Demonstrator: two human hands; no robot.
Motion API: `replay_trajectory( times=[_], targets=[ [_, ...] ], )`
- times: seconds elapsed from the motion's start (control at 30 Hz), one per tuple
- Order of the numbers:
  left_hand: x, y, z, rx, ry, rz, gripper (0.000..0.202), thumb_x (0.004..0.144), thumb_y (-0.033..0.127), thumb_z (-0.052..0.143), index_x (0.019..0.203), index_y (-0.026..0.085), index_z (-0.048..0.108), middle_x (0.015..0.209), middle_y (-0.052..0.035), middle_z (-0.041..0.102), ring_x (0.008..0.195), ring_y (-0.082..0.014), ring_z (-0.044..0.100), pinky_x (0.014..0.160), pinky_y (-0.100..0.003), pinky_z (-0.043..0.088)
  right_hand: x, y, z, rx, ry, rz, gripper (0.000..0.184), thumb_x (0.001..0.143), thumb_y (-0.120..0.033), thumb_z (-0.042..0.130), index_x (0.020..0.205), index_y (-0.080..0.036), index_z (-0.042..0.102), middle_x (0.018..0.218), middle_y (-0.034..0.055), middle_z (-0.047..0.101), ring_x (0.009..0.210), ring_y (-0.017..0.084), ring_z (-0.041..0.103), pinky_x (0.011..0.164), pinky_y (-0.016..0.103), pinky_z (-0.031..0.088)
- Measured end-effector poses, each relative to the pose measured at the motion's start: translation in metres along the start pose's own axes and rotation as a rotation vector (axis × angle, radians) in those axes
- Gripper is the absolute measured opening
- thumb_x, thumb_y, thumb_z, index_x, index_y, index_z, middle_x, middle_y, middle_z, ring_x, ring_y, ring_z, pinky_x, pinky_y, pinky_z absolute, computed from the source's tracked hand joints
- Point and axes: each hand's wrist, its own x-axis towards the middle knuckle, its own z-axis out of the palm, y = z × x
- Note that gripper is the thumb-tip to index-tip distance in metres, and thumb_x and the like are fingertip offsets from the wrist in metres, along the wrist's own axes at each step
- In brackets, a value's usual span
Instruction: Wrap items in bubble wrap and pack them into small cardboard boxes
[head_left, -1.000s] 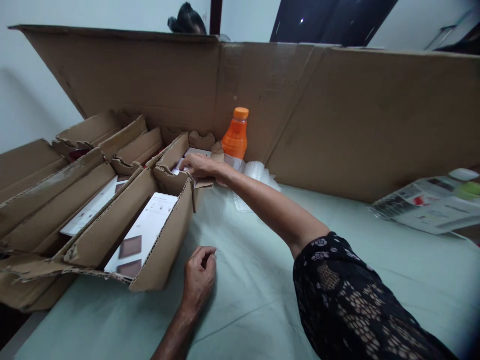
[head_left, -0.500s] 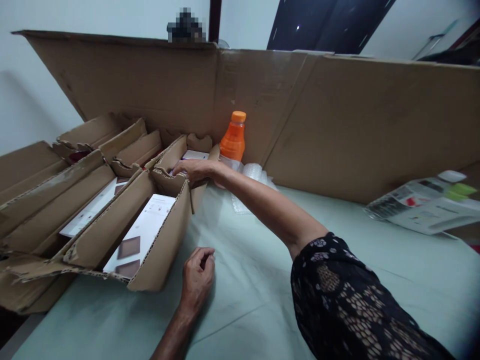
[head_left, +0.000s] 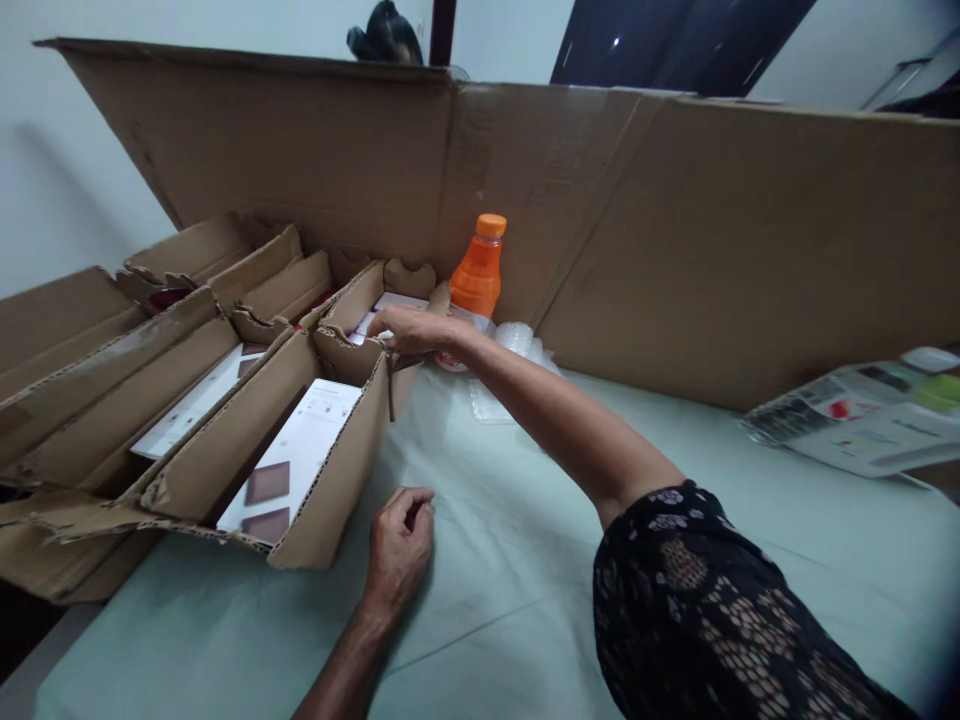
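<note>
My right hand (head_left: 414, 331) reaches across to the rear cardboard compartment (head_left: 358, 296), its bent fingers down at a white and purple box (head_left: 402, 301) inside. The fingertips are partly hidden, so what they grip cannot be made out. Curled loosely on the green sheet, my left hand (head_left: 402, 540) has nothing in it. Left of it, the front cardboard compartment (head_left: 330, 515) holds a white printed box (head_left: 306, 440) with brown squares. A similar white box (head_left: 199, 405) lies in the neighbouring compartment.
An orange bottle (head_left: 478, 275) stands against the tall cardboard panel (head_left: 697, 250), beside some bubble wrap (head_left: 517, 345). Farther right lie a clear plastic bottle (head_left: 795, 410) and a printed white sheet (head_left: 874, 440). Behind the panel, the top of a person's head (head_left: 390, 35) shows.
The whole view has shifted slightly. My right hand has drawn back a little toward the compartment's right side, showing more of the white and purple box. My left hand stays curled on the sheet.
</note>
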Motion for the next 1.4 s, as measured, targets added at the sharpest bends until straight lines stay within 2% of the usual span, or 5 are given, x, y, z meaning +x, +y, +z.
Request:
replay_trajectory(
  times=[0.17, 0.47, 0.63, 0.9, 1.4],
  targets=[
    [0.0, 0.0, 0.0, 0.003, 0.003, 0.01, 0.024, 0.083, 0.03, 0.052, 0.087, 0.019, 0.074, 0.088, -0.0064, 0.075, 0.085, -0.0208, 0.07, 0.079, -0.033, 0.052, -0.058, -0.019, -0.011, -0.074, 0.067, 0.026, 0.017, 0.093, -0.02, 0.062, 0.093, -0.018, 0.078, 0.091, 0.0028, 0.077, 0.088, 0.017, 0.066, 0.08, 0.029, 0.04],
    [0.0, 0.001, 0.0, 0.026, 0.003, 0.039, 0.025, 0.083, 0.031, 0.052, 0.086, 0.019, 0.073, 0.085, -0.0066, 0.074, 0.08, -0.0203, 0.069, 0.073, -0.031, 0.052, -0.145, -0.042, 0.037, -0.13, 0.522, -0.01, 0.025, 0.094, -0.021, 0.06, 0.117, -0.023, 0.07, 0.139, 0.0097, 0.065, 0.128, 0.026, 0.057, 0.103, 0.044, 0.04],
    [0.0, 0.0, 0.001, 0.034, 0.009, 0.056, 0.025, 0.083, 0.031, 0.051, 0.086, 0.019, 0.073, 0.086, -0.0068, 0.075, 0.082, -0.0204, 0.07, 0.074, -0.031, 0.052, -0.149, -0.034, 0.044, -0.021, 0.597, 0.055, 0.027, 0.092, -0.019, 0.057, 0.116, -0.022, 0.068, 0.137, 0.0112, 0.065, 0.127, 0.026, 0.058, 0.104, 0.045, 0.043],
    [0.001, 0.001, 0.004, 0.018, 0.038, 0.09, 0.022, 0.083, 0.024, 0.051, 0.084, 0.019, 0.072, 0.083, -0.0054, 0.073, 0.08, -0.0193, 0.069, 0.074, -0.03, 0.052, -0.114, -0.005, 0.068, 0.271, 0.446, 0.253, 0.05, 0.08, -0.018, 0.063, 0.13, -0.02, 0.061, 0.135, 0.0132, 0.062, 0.125, 0.027, 0.059, 0.109, 0.048, 0.045],
    [-0.01, 0.031, -0.018, -0.084, 0.108, 0.065, 0.022, 0.084, 0.023, 0.051, 0.086, 0.018, 0.073, 0.084, -0.0053, 0.072, 0.077, -0.0169, 0.066, 0.072, -0.028, 0.052, -0.125, -0.053, 0.105, 0.563, 0.297, 0.339, 0.051, 0.079, -0.02, 0.066, 0.13, -0.02, 0.062, 0.135, 0.0149, 0.065, 0.116, 0.028, 0.067, 0.088, 0.042, 0.056]
  ],
)
